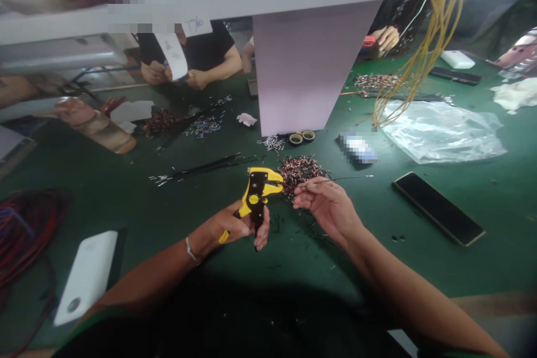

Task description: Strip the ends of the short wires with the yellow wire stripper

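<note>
"What do the 2 hands have?"

"Left hand (230, 225) is closed round a yellow wire stripper (257, 193). Right hand (327, 207) has its fingers (304, 193) pinched almost shut on a thin black wire (342, 179)."

"What could go wrong?"

"A careless swing could drag that wire through the copper-tipped offcut heap (300, 173) just beyond and scatter it."

"Any room?"

"Open green bench mat (369, 251) lies rightward, up to a black smartphone (438, 208)."
</note>
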Demonstrator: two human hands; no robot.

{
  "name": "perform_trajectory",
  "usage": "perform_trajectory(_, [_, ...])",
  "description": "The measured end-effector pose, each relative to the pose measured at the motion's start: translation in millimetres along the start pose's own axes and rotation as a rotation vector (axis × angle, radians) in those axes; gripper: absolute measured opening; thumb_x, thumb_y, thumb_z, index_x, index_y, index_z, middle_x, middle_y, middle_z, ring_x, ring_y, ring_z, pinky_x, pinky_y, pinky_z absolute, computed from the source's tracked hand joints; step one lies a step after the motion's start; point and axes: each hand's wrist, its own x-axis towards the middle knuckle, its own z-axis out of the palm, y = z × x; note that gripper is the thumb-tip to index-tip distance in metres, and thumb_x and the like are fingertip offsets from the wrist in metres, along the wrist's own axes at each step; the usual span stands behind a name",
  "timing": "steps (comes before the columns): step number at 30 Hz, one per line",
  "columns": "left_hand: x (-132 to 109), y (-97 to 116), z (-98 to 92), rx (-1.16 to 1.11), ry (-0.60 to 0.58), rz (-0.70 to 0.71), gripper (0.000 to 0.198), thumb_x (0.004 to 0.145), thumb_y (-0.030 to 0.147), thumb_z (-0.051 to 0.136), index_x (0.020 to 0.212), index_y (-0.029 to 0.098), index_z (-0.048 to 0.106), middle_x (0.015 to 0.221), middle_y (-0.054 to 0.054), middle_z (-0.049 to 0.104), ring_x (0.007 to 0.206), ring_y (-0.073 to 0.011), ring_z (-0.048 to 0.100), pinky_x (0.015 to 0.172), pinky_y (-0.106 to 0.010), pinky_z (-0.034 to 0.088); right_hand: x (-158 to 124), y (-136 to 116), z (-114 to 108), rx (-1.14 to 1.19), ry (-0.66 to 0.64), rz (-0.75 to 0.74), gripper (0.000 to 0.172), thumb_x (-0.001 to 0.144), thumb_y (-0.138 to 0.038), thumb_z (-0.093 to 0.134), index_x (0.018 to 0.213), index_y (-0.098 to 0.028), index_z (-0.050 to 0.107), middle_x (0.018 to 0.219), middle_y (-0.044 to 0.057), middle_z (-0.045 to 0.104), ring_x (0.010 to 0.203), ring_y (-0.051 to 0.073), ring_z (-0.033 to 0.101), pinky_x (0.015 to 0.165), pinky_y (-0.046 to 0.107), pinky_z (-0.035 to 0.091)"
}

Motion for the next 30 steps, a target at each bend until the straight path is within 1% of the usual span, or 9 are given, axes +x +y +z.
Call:
perform_trajectory(5, [0.1,0.4,2.1,-0.001,0.027,-0.014,0.036,0.059,0.019,0.075,0.093,0.012,0.067,0.071,-0.005,0.063,0.059,-0.0175,0.059,0.06,-0.035,0.051,-0.1,0.2,-1.0,-0.01,-0.011,0.005,0.005,0.071,-0.016,0.072,0.068,-0.018,0.068,0.072,0.005,0.077,0.057,0.019,0.073,0.061,0.033,0.062])
perform_trajectory(11, [-1.1,-0.3,2.0,0.014,0.046,0.008,0.035,0.061,0.018,0.076,0.093,0.011,0.066,0.07,-0.005,0.062,0.059,-0.0166,0.059,0.06,-0.035,0.051,-0.4,0.5,0.0,-0.008,0.013,0.001,0.004,0.069,-0.017,0.072,0.068,-0.018,0.069,0.071,0.005,0.077,0.057,0.019,0.072,0.059,0.033,0.062])
perform_trajectory(20, [-1.2,-2.2,3.3,0.026,0.061,0.045,0.027,0.065,0.016,0.075,0.09,0.01,0.066,0.068,-0.003,0.062,0.056,-0.0148,0.058,0.055,-0.032,0.05,0.3,0.7,-2.5,-0.023,-0.007,-0.011,0.004,0.071,-0.017,0.072,0.069,-0.018,0.069,0.072,0.005,0.077,0.058,0.018,0.073,0.062,0.033,0.062])
perform_trajectory(26, [-3.2,-3.0,6.8,0.073,0.138,0.057,0.02,0.068,0.016,0.074,0.085,0.011,0.065,0.064,-0.001,0.06,0.051,-0.0123,0.055,0.049,-0.028,0.049,0.9,1.4,-3.8,-0.018,0.0,-0.003,0.003,0.071,-0.017,0.072,0.07,-0.018,0.069,0.072,0.006,0.077,0.059,0.019,0.073,0.062,0.034,0.062])
perform_trajectory(30, [-3.4,-2.8,10.9,0.087,0.175,0.05,0.02,0.068,0.016,0.075,0.083,0.011,0.064,0.062,0.0,0.059,0.049,-0.0115,0.054,0.047,-0.027,0.049,2.1,1.3,-4.9,-0.02,0.006,0.005,0.005,0.071,-0.018,0.072,0.07,-0.018,0.067,0.071,0.005,0.077,0.059,0.02,0.073,0.062,0.035,0.062])
